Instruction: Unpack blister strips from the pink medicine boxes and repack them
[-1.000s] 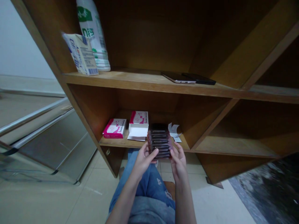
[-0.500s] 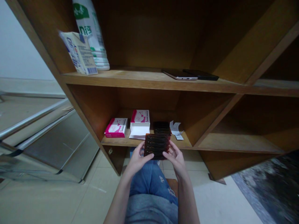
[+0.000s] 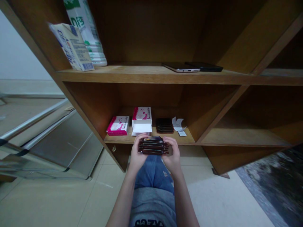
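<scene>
Between my two hands is a stack of dark brown ampoule strips (image 3: 153, 146), held in front of the lower shelf. My left hand (image 3: 138, 153) grips its left end and my right hand (image 3: 172, 154) its right end, fingers closed round the sides. Behind it on the shelf lies a similar dark brown pack (image 3: 164, 125). A white folded paper (image 3: 179, 125) lies to the right of that pack. To the left stands a pink and white box (image 3: 142, 116) with its front flap open, and beside it a closed pink and white box (image 3: 118, 125).
On the upper shelf (image 3: 132, 74) stand a drink carton (image 3: 74, 49) and a white-green bottle (image 3: 91, 41) at left. Two flat dark devices, one a phone (image 3: 181, 67), lie to the right. A metal-framed rack (image 3: 56, 142) stands on the floor at left.
The held stack has tilted from showing its broad face to showing its layered edge, and sits slightly lower in my hands' grip. My view has shifted a little downward.
</scene>
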The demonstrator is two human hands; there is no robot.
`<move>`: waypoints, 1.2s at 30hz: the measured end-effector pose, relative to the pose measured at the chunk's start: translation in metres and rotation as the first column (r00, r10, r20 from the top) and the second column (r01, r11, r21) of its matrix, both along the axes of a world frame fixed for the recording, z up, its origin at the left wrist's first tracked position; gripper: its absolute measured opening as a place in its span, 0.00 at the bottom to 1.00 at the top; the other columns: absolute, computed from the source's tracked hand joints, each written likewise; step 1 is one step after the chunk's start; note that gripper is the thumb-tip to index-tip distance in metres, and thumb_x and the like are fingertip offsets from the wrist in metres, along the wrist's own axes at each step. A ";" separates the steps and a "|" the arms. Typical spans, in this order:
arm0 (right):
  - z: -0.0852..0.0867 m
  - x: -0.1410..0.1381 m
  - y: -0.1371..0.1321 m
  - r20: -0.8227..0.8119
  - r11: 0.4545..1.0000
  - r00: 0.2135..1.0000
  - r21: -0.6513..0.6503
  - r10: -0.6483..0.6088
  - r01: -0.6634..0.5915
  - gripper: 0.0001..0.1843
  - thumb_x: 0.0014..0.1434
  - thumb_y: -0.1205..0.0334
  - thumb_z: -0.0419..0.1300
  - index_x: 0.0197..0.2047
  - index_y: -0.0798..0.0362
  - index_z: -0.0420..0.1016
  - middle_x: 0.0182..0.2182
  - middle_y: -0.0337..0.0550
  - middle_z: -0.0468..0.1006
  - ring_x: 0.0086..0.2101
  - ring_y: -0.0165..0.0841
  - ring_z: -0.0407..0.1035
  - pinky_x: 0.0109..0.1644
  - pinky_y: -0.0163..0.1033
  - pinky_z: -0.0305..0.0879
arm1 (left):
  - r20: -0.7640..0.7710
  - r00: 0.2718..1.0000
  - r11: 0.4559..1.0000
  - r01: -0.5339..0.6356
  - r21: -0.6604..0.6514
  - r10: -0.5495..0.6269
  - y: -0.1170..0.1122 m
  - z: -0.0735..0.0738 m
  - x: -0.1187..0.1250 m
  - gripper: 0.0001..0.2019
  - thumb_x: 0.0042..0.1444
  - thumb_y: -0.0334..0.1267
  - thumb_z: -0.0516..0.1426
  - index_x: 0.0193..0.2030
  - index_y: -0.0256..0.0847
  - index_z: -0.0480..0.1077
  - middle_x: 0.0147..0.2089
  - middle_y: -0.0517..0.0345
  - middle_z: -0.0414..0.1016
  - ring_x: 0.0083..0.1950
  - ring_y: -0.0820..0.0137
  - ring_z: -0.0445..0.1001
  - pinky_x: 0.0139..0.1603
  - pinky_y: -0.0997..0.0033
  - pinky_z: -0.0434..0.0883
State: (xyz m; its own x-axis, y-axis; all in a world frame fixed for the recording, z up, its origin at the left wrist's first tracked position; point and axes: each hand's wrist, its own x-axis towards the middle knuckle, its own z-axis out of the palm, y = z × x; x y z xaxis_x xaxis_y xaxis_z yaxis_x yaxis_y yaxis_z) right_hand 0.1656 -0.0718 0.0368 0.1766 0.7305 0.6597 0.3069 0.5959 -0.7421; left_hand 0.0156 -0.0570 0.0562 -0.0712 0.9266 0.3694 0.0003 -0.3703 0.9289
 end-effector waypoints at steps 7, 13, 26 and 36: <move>0.004 -0.004 0.000 0.182 0.983 0.969 0.115 -0.164 0.145 0.30 0.50 0.69 0.57 0.57 0.45 0.61 0.49 0.48 0.69 0.50 0.42 0.64 0.55 0.53 0.62 | -0.096 0.982 0.970 -0.141 0.200 0.162 -0.001 0.002 -0.004 0.12 0.49 0.32 0.58 0.42 0.44 0.70 0.53 0.53 0.69 0.58 0.62 0.66 0.59 0.58 0.63; 0.020 0.000 -0.006 0.213 0.990 0.967 0.066 -0.137 0.126 0.26 0.51 0.71 0.57 0.53 0.43 0.66 0.49 0.46 0.69 0.51 0.40 0.64 0.56 0.51 0.61 | -0.095 0.971 0.932 -0.179 0.316 0.219 -0.006 0.009 -0.001 0.09 0.52 0.34 0.57 0.41 0.44 0.69 0.52 0.53 0.69 0.57 0.63 0.67 0.59 0.59 0.63; 0.030 0.002 -0.007 -0.014 0.981 0.993 -0.158 0.115 -0.116 0.20 0.48 0.68 0.62 0.46 0.47 0.73 0.41 0.42 0.71 0.42 0.36 0.68 0.45 0.40 0.67 | -0.071 0.995 0.977 0.086 0.194 -0.073 -0.010 0.012 -0.015 0.22 0.45 0.38 0.63 0.48 0.43 0.66 0.57 0.48 0.67 0.59 0.58 0.66 0.59 0.58 0.63; 0.012 -0.005 0.005 -0.207 0.865 0.966 -0.445 0.154 -0.233 0.21 0.52 0.44 0.60 0.35 0.56 0.76 0.23 0.37 0.69 0.23 0.28 0.61 0.26 0.33 0.58 | 0.224 0.975 0.949 0.079 -0.305 -0.009 -0.004 0.017 -0.002 0.24 0.42 0.40 0.65 0.47 0.38 0.70 0.47 0.51 0.77 0.50 0.61 0.74 0.53 0.63 0.67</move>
State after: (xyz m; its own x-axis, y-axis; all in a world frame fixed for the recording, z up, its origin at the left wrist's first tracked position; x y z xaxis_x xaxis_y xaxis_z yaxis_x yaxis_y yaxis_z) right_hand 0.1607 -0.0663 0.0493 0.0730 0.9742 0.2136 0.0757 0.2081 -0.9752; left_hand 0.0135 -0.0614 0.0727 -0.0737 0.9963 0.0439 -0.2234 -0.0593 0.9729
